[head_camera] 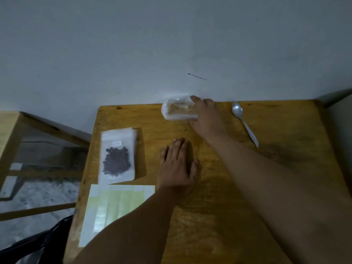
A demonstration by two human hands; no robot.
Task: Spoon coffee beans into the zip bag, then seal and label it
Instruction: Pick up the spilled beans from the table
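A zip bag holding dark coffee beans lies flat on the wooden table, on top of a small stack of clear bags at the left. A sheet of pale labels lies in front of it. A white plastic spoon rests at the back right. My right hand reaches to the table's far edge and grips a clear plastic container from its right side, finger over the top and thumb at the near side. My left hand rests flat on the table, fingers straight, holding nothing.
A grey wall runs directly behind the table. A second wooden frame stands to the left, with a gap and floor between. A black plastic bag sits at the lower left beside the table.
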